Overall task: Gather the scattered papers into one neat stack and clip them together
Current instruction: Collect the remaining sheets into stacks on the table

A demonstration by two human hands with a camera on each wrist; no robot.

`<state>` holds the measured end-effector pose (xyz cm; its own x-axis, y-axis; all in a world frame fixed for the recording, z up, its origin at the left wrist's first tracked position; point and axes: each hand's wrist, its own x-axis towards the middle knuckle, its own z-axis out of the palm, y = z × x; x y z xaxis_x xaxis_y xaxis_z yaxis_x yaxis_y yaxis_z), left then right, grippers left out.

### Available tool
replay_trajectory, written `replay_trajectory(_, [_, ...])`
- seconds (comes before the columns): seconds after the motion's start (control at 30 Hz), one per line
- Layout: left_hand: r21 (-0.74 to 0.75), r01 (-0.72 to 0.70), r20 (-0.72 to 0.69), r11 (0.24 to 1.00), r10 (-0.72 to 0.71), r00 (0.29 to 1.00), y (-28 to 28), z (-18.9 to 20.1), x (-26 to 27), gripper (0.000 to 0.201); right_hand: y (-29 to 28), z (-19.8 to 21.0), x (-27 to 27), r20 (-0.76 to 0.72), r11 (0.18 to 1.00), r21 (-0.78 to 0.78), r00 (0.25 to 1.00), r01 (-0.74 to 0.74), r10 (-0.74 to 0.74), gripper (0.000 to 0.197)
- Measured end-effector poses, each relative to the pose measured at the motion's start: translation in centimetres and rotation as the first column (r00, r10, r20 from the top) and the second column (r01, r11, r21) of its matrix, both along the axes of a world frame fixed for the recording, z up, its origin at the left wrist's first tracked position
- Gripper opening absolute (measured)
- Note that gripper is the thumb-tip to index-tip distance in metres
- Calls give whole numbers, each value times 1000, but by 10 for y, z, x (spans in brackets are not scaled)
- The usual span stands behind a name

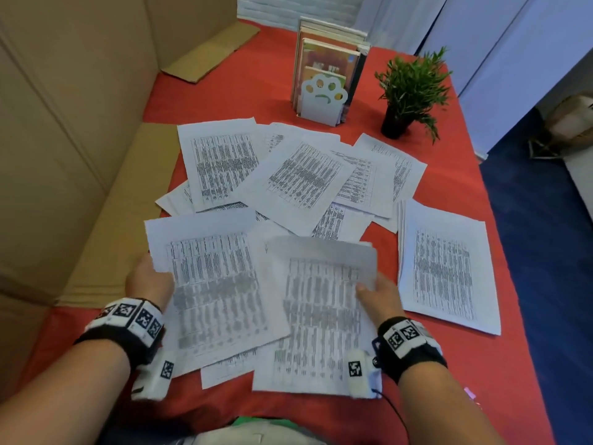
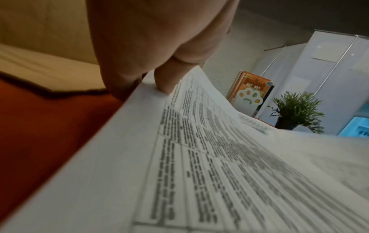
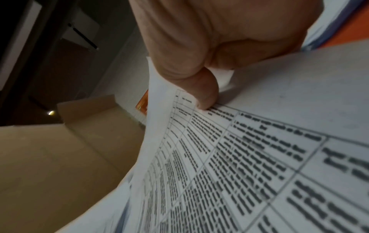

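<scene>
Printed white sheets lie scattered across the red table [image 1: 224, 88]. My left hand [image 1: 149, 281] pinches the left edge of one sheet [image 1: 211, 284], thumb on top [image 2: 165, 82], and lifts it off the table. On the other side my right hand [image 1: 380, 295] pinches the right edge of a second sheet [image 1: 321, 316], thumb pressed on its print [image 3: 205, 94]. Both held sheets [image 2: 199, 157] [image 3: 239, 157] overlap in front of me. More loose sheets [image 1: 298, 178] fan out behind, and a squared pile [image 1: 446, 268] lies at the right. I see no clip.
A white paw-shaped bookend [image 1: 322, 99] with upright books stands at the back, beside a small potted plant [image 1: 410, 91]. Cardboard walls [image 1: 64, 123] line the left side. The table's right edge drops to blue floor [image 1: 545, 252].
</scene>
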<state>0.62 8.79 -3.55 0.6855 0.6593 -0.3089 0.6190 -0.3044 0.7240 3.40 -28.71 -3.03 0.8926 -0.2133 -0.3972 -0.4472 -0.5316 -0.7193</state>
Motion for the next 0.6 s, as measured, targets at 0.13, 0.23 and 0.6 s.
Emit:
replay_trajectory(0.13, [-55, 54, -90, 997, -59, 994, 17, 0, 2, 18, -32, 13, 9, 16, 989, 98, 993, 111, -113, 20])
replay_trajectory(0.23, [-71, 85, -86, 994, -91, 992, 9, -1, 0, 17, -46, 13, 14, -21, 933, 297, 979, 201, -204, 19])
replay_trajectory(0.6, [-190, 246, 158, 950, -218, 963, -50, 13, -9, 13, 29, 1, -4, -76, 831, 554, 997, 55, -15, 24])
